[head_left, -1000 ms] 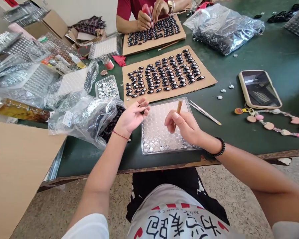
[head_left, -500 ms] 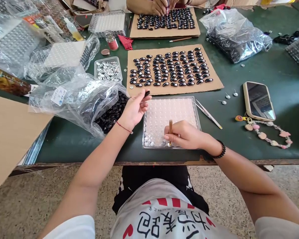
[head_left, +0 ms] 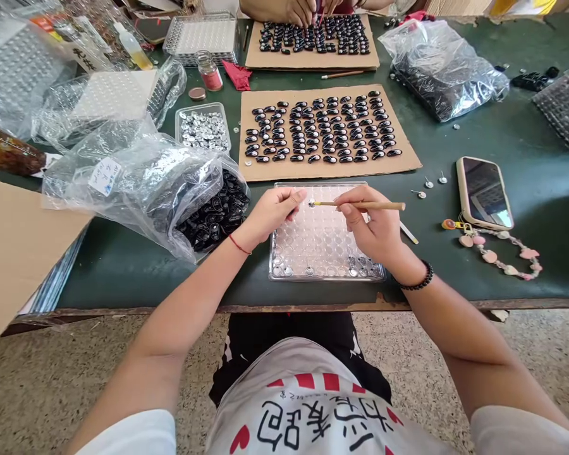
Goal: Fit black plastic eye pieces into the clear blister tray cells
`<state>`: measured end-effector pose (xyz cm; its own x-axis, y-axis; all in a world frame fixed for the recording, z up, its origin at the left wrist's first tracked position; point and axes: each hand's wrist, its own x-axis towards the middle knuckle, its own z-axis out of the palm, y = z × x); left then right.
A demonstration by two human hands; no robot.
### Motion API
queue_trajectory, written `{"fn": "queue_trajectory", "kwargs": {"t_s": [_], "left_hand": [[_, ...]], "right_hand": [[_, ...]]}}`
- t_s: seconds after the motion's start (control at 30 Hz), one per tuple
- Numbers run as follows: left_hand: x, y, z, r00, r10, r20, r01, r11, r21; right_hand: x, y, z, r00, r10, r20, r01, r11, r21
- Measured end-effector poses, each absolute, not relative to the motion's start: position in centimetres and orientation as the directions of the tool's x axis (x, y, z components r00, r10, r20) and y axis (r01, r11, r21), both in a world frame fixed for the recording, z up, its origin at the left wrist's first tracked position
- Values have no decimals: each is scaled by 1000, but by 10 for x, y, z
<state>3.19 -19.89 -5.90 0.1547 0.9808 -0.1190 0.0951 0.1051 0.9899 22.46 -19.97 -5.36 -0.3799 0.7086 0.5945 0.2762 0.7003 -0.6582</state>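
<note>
My right hand (head_left: 372, 227) grips a thin wooden stick (head_left: 360, 205) held level, with a small silver stud (head_left: 312, 203) on its left tip. My left hand (head_left: 275, 212) is pinched just left of that tip; earlier it held a small black piece, now hidden by the fingers. Both hands hover over a clear plastic tray (head_left: 322, 237) of round pockets, with silver studs in its front row. Behind the tray lies a cardboard sheet (head_left: 329, 129) with rows of black oval pieces.
A plastic bag of black pieces (head_left: 171, 189) lies at the left, with a small tray of silver studs (head_left: 203, 128) behind it. Tweezers (head_left: 408, 232), a phone (head_left: 484, 193) and a bead charm sit at the right. Another person's hands (head_left: 308, 12) work at a far cardboard sheet.
My right hand lifted the stick from the tray's front row and turned it level, a stud now on its tip. My left hand moved right to meet that tip.
</note>
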Motion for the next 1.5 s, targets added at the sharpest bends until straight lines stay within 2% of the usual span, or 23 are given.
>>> {"fn": "queue_trajectory", "kwargs": {"t_s": [0.17, 0.33, 0.43, 0.53, 0.6, 0.73, 0.83, 0.97, 1.13, 1.5], "left_hand": [[32, -200, -63, 220, 968, -118, 221, 69, 973], [33, -201, -58, 258, 957, -131, 390, 21, 921], [36, -203, -57, 262, 962, -78, 490, -62, 870], [38, -205, -59, 232, 971, 57, 577, -185, 795], [40, -207, -60, 219, 969, 114, 596, -225, 771], [43, -212, -57, 311, 948, 71, 528, -234, 817], [45, -213, -53, 370, 929, 29, 420, -195, 886], [45, -211, -53, 375, 927, -20, 269, -88, 959], [41, -207, -57, 235, 972, 6, 131, -38, 991], [47, -214, -52, 219, 974, 49, 266, -109, 958]], "right_hand": [[223, -203, -50, -442, 586, 680, 274, 809, -520], [223, -202, -51, -479, 547, 687, 276, 836, -474], [223, -201, -52, -484, 538, 690, 289, 843, -454], [221, -202, -54, -479, 559, 677, 300, 829, -472], [221, -202, -56, -448, 633, 631, 309, 772, -555], [220, -198, -59, -394, 809, 437, 242, 550, -799], [222, -195, -58, -382, 853, 356, 132, 431, -892], [224, -193, -53, -384, 856, 347, 70, 402, -913], [225, -193, -51, -280, 870, 407, 76, 443, -893], [220, -198, -51, -227, 882, 414, -3, 424, -906]]}}
